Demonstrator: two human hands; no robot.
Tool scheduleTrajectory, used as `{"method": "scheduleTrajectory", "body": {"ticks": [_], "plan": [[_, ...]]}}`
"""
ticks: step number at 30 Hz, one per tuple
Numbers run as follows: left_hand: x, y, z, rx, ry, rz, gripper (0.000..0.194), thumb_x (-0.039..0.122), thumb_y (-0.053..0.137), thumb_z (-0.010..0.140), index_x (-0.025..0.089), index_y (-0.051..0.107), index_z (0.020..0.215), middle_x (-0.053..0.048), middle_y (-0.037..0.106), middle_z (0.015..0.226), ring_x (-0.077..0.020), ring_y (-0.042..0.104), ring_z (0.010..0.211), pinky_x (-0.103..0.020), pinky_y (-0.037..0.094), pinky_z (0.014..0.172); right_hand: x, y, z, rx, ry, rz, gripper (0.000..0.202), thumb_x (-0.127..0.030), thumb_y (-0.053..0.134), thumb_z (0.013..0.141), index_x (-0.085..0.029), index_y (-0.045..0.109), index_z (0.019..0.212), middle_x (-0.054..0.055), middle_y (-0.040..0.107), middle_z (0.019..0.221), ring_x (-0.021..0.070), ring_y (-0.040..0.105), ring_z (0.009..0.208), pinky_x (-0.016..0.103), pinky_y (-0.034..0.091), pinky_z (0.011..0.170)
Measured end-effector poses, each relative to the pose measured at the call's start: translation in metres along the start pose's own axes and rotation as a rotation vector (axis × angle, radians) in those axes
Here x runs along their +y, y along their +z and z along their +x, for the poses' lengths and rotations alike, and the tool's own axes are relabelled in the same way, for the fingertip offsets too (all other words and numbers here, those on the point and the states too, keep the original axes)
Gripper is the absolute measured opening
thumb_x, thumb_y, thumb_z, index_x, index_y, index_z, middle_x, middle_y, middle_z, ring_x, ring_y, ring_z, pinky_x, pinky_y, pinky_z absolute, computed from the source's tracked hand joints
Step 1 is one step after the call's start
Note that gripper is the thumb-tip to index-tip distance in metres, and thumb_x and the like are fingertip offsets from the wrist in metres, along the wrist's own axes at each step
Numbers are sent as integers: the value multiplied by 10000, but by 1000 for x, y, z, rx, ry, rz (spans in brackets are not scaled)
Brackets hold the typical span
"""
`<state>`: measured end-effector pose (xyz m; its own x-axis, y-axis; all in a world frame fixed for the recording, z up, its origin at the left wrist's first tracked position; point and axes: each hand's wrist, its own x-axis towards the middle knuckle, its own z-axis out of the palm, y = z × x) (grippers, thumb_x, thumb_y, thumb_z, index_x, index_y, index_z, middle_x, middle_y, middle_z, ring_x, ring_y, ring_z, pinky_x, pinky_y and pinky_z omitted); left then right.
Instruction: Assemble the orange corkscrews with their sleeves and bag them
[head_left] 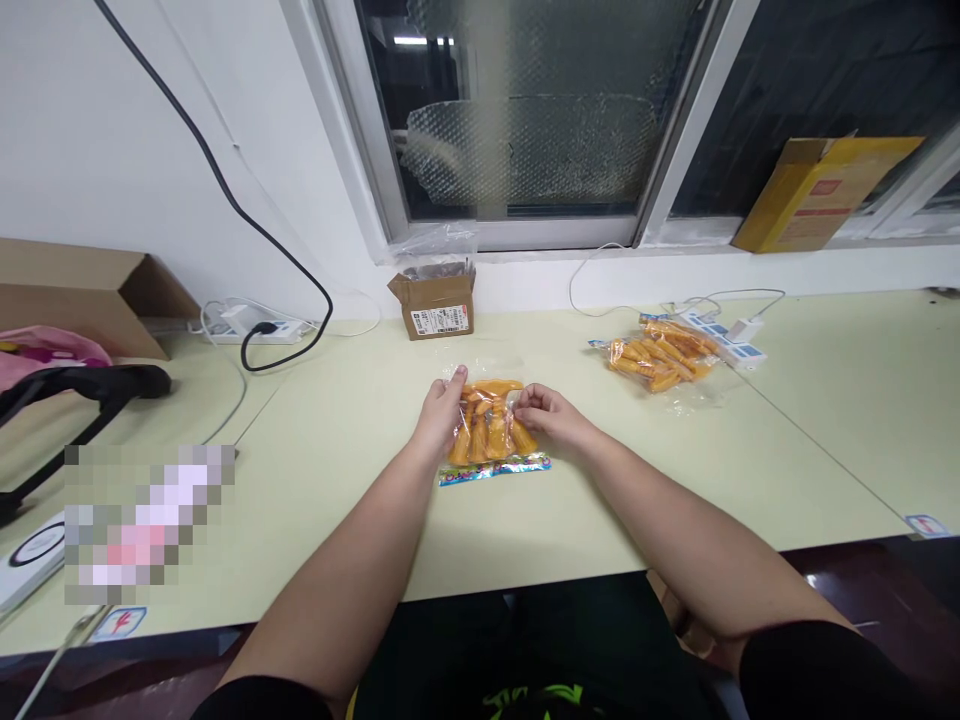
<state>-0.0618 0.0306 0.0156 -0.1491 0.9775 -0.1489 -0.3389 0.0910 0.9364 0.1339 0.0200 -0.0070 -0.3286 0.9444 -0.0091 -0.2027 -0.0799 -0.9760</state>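
A clear plastic bag of orange tassel-shaped pieces (491, 430) lies on the table in front of me, its blue printed strip toward my body. My left hand (441, 415) grips the bag's left edge, thumb on top and fingers partly hidden underneath. At the right edge, my right hand (551, 412) pinches the plastic between curled fingers. Further right and back rests a second clear bag of similar orange pieces (660, 355), which neither hand touches.
Behind the bag stands a small open cardboard box (439, 305). A power strip (724, 338) with white cables lies at the back right; another power strip (274, 332) takes a thick black cable. A yellow carton (829, 195) leans on the window. A black frame-like object (82, 400) sits left.
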Motion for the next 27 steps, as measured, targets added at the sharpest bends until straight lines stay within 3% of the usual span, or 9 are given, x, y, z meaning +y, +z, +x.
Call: {"method": "scheduleTrajectory", "body": {"ticks": [4,10,15,21,27], "plan": [[-1,-1,4,30,-61,-77,442,540,803,796,174,560,831,7,594,574,-166,617,497,-256,474,498,5,-8,5,-9,-6,-240,431,-475,869,662,-206,572,821,-54,567,654,98,488,566,238,359,538],[3,-3,11,109,-154,-160,353,494,656,927,146,605,892,-57,697,672,-205,684,548,-312,558,559,3,-17,4,7,24,-355,414,-503,833,692,-201,587,834,-21,626,707,122,542,610,260,414,585],[5,-9,15,118,-216,-195,372,504,642,939,134,626,971,-80,718,724,-234,711,600,-371,593,657,0,-17,3,-94,32,-397,387,-518,794,725,-180,613,781,-16,619,676,120,530,611,262,404,594],[3,-11,20,155,-216,-228,319,455,670,935,146,618,989,-49,697,700,-216,697,572,-352,582,659,1,-18,3,-158,-14,-442,353,-518,700,807,-181,600,838,-37,560,681,116,486,616,260,380,598],[0,-17,28,147,-187,-291,310,436,626,963,142,620,1061,-56,720,749,-212,711,618,-347,591,686,3,-23,6,7,-141,-546,297,-498,622,873,-211,552,850,-24,573,736,136,509,669,267,397,628]]}}
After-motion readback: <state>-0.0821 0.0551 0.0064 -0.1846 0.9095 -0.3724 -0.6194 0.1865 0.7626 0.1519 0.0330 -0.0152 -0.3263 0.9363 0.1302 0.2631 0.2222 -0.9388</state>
